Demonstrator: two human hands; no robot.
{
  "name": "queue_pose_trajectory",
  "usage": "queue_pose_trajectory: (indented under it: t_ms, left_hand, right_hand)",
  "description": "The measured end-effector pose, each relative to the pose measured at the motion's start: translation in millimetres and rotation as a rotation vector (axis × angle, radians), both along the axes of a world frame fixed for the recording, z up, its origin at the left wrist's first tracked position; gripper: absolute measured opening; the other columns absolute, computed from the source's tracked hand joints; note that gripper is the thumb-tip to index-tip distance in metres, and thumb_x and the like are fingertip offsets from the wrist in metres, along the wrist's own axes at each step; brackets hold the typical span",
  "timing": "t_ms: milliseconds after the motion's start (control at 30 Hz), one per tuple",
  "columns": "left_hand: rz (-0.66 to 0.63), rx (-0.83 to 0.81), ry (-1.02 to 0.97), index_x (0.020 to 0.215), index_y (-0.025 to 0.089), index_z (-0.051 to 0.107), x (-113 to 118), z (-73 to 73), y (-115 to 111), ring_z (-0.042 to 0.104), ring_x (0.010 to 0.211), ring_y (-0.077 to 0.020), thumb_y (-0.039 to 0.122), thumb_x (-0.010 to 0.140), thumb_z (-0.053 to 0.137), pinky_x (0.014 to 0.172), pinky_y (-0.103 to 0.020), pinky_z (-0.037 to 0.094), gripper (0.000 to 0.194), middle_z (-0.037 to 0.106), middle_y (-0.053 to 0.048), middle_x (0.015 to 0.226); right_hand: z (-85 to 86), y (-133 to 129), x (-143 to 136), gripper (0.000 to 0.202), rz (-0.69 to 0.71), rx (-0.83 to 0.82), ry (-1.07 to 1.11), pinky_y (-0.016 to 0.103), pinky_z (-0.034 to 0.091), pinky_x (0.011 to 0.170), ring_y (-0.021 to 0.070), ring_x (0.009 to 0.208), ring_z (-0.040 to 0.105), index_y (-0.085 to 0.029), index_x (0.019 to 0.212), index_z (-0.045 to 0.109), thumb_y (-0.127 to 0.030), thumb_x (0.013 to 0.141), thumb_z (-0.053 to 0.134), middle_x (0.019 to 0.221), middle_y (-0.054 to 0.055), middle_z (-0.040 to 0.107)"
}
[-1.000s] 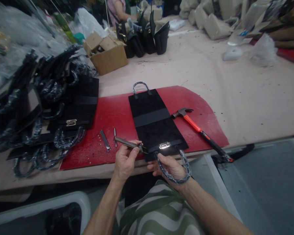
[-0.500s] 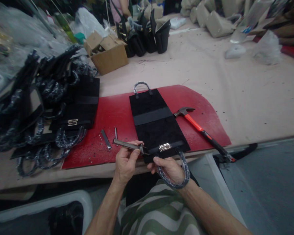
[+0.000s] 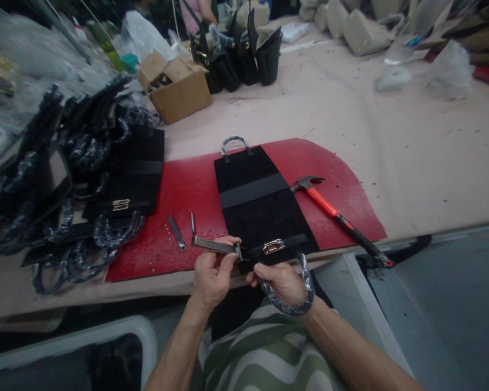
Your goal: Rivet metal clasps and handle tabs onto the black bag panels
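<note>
A flat black bag panel [image 3: 264, 212] lies on the red mat [image 3: 179, 184], with a plastic-wrapped handle at each end and a gold-coloured metal clasp [image 3: 273, 246] on its near strap. My left hand [image 3: 212, 274] is closed around a bar-shaped metal punch [image 3: 214, 245]. The punch's wider end is at the panel's near left edge; whether it touches is unclear. With thumb on top, my right hand [image 3: 283, 279] pinches the panel's near edge, and the near handle [image 3: 307, 290] loops around this hand. The fingers under the panel are partly hidden.
A claw hammer [image 3: 330, 209] rests right of the panel. Two small metal tools, one a forked bar [image 3: 176, 232], lie on the mat's left. Black bag panels [image 3: 126, 168] are piled at left. Behind are a cardboard box [image 3: 181, 95] and black bags [image 3: 264, 57]; a person stands beyond.
The punch has turned slightly in my left hand, its free end now a little lower. My right hand keeps its hold on the panel. The view has shifted slightly.
</note>
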State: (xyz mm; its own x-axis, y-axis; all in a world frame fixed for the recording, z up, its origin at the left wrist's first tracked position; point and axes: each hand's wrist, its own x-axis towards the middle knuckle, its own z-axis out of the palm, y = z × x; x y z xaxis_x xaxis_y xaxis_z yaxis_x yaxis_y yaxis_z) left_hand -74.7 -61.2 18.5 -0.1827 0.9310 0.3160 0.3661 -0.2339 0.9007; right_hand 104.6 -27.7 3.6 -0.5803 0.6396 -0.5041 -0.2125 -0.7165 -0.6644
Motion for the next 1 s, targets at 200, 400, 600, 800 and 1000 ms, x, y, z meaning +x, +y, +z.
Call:
queue_pose_trajectory:
  t_ms: [200,400,600,800,1000]
  left_hand:
    - [0.032,-0.014,0.045,0.105,0.018,0.06,-0.4,2.2,3.9,0.067,0.104,-0.0216,0.018,0.093,0.056,0.092,-0.036,0.055,0.012,0.068,-0.01,0.11]
    - [0.013,-0.068,-0.084,0.105,0.017,0.058,-0.1,1.8,6.8,0.07,0.102,-0.0223,0.022,0.095,0.055,0.088,-0.034,0.057,0.011,0.068,-0.01,0.11]
    - [-0.016,-0.017,-0.2,0.103,0.018,0.057,-1.7,8.0,7.6,0.07,0.102,-0.0223,0.022,0.096,0.054,0.089,-0.035,0.056,0.008,0.066,-0.009,0.109]
    - [-0.021,0.031,-0.105,0.103,0.018,0.056,-3.6,15.2,4.2,0.067,0.106,-0.0247,0.022,0.096,0.054,0.095,-0.042,0.053,0.009,0.065,-0.011,0.111]
    - [-0.009,0.046,0.032,0.103,0.019,0.055,-1.8,15.8,4.0,0.066,0.107,-0.0247,0.021,0.094,0.054,0.095,-0.042,0.052,0.009,0.066,-0.011,0.111]
  right_hand:
    - [4.6,3.4,-3.2,0.044,-0.015,0.013,-0.07,0.029,0.047,0.064,0.0156,0.061,0.061,-0.013,0.071,0.075,-0.054,0.06,0.086,0.07,0.008,0.072]
    - [8.3,5.6,-1.7,0.042,0.012,0.029,-0.052,0.028,0.046,0.057,0.015,0.057,0.06,-0.013,0.07,0.074,-0.054,0.062,0.084,0.065,0.007,0.069]
    - [9.8,5.6,0.5,0.041,0.038,0.027,-0.029,0.031,0.047,0.07,0.0166,0.067,0.06,-0.014,0.062,0.075,-0.054,0.062,0.085,0.069,0.008,0.07]
    - [13.7,5.9,-1.8,0.04,0.049,0.027,0.001,0.032,0.046,0.074,0.0174,0.069,0.059,-0.016,0.061,0.075,-0.055,0.06,0.085,0.068,0.007,0.068]
    - [11.6,6.7,-2.9,0.043,0.067,0.03,-0.032,0.032,0.045,0.075,0.0175,0.071,0.059,-0.014,0.061,0.075,-0.057,0.063,0.083,0.069,0.007,0.068]
